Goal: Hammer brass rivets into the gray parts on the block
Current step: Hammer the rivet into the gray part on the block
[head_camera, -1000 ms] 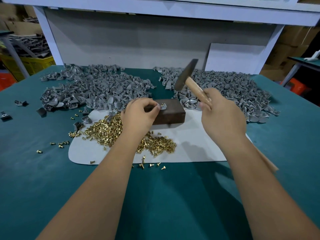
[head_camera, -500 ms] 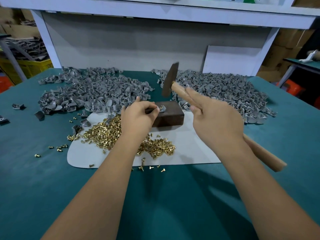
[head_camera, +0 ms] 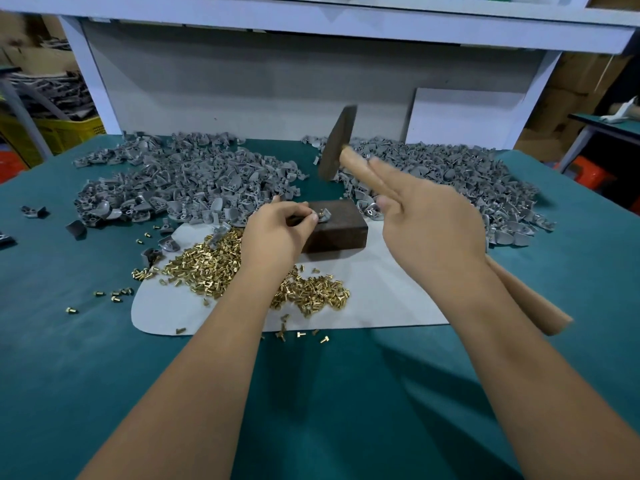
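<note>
A dark block [head_camera: 337,230] stands on a white sheet [head_camera: 388,296] at the table's middle. On the block's top lies a small gray part [head_camera: 325,215] with a brass rivet in it, and my left hand [head_camera: 277,233] pinches that part at its left side. My right hand [head_camera: 429,223] holds a wooden-handled hammer [head_camera: 337,143] raised above and behind the block, its dark head tilted and slightly blurred, two fingers stretched along the handle. A heap of brass rivets [head_camera: 221,268] lies on the sheet under my left wrist.
Two large piles of gray parts cover the back of the green table, the left pile [head_camera: 187,181] and the right pile [head_camera: 450,178]. Loose rivets [head_camera: 117,292] lie scattered at the left. A white shelf frame [head_camera: 311,26] rises behind; a yellow crate [head_camera: 52,133] sits far left.
The hammer head has swung from lying low toward the block to a more upright, raised tilt. My left hand has stayed on the gray part on the block.
</note>
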